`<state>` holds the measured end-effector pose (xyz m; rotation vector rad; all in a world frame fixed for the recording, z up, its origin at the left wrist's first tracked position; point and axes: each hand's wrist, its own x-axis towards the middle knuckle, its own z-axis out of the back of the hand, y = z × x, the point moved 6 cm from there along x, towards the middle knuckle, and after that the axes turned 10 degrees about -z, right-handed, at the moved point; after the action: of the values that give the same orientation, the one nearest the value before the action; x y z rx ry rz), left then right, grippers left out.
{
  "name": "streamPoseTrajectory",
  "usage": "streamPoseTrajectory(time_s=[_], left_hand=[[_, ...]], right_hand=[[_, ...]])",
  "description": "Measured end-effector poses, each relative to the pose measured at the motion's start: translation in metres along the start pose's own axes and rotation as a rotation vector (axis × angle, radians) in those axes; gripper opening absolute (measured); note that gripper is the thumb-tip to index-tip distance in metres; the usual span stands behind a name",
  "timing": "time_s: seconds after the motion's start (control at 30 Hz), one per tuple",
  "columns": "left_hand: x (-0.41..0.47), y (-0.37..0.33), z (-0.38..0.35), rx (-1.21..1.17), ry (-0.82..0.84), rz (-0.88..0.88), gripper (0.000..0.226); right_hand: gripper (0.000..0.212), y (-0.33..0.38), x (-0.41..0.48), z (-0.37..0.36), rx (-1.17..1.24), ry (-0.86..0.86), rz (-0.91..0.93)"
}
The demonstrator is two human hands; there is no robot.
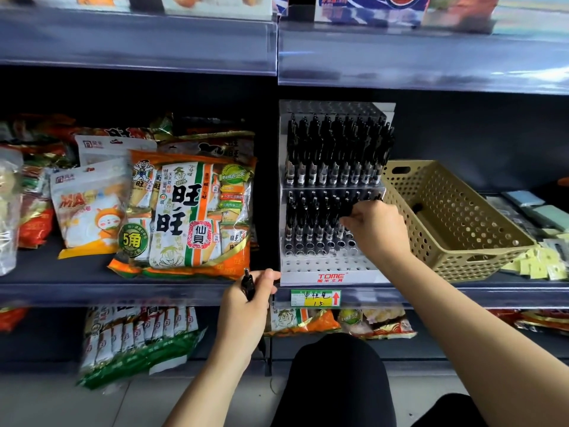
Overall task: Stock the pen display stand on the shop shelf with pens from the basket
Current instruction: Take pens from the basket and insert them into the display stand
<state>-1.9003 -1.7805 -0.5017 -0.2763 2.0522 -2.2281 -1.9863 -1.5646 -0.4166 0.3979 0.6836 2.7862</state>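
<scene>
A white tiered pen display stand marked TOME sits on the middle shelf, its upper tier full of black pens. The lower tier holds pens at the back and left, with several open holes at the front right. My right hand pinches a black pen over the lower tier's right side. My left hand grips another black pen in front of the shelf edge, left of the stand. The tan perforated basket stands right of the stand, with one dark pen visible inside.
Snack bags fill the shelf left of the stand. A green and yellow price label hangs under the stand. Small packets and yellow tags lie right of the basket. More snacks lie on the shelf below. My dark-clothed knee is beneath.
</scene>
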Motion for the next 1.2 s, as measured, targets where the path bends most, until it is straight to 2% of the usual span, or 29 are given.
streamPoseTrajectory(time_s=[0.2,0.37,0.43,0.5,0.57,0.6,0.7,0.77,0.87,1.03,1.13,1.2], left_hand=[[0.000,-0.002,0.001,-0.015,-0.010,0.006,0.019],[0.001,-0.005,-0.002,-0.178,-0.057,0.067,0.024],[0.002,-0.007,-0.003,-0.246,-0.079,0.078,0.025],[0.003,-0.011,-0.004,-0.310,-0.105,0.079,0.027],[0.004,-0.015,-0.006,-0.396,-0.149,0.095,0.029],[0.004,-0.018,-0.006,-0.441,-0.174,0.108,0.030],[0.004,-0.028,-0.007,-0.477,-0.213,0.084,0.032],[0.003,-0.031,-0.008,-0.397,-0.198,0.051,0.034],[-0.002,-0.032,-0.014,-0.323,-0.150,0.066,0.039],[-0.008,-0.036,-0.029,-0.283,0.011,0.048,0.046],[-0.013,-0.038,-0.038,-0.212,0.239,-0.021,0.060],[-0.020,-0.037,-0.043,-0.135,0.383,-0.050,0.057]], right_hand=[[0.028,-0.005,0.000,-0.006,-0.038,0.029,-0.047],[0.028,-0.008,-0.010,0.000,-0.008,-0.038,-0.052],[0.031,0.000,-0.025,0.006,0.001,-0.084,0.019],[0.027,0.018,-0.046,0.008,0.004,-0.049,0.147],[0.025,0.031,-0.067,0.003,0.015,0.047,0.247],[0.026,0.036,-0.076,-0.003,0.066,0.148,0.275],[0.029,0.045,-0.104,-0.025,0.290,0.592,0.279],[0.033,0.049,-0.117,-0.032,0.322,0.637,0.343],[0.035,0.050,-0.121,-0.033,0.368,0.507,0.379],[0.019,0.049,-0.123,-0.031,0.407,0.453,0.422],[0.010,0.037,-0.113,-0.026,0.646,0.508,0.235],[0.012,0.025,-0.105,-0.023,0.861,0.527,0.042]])
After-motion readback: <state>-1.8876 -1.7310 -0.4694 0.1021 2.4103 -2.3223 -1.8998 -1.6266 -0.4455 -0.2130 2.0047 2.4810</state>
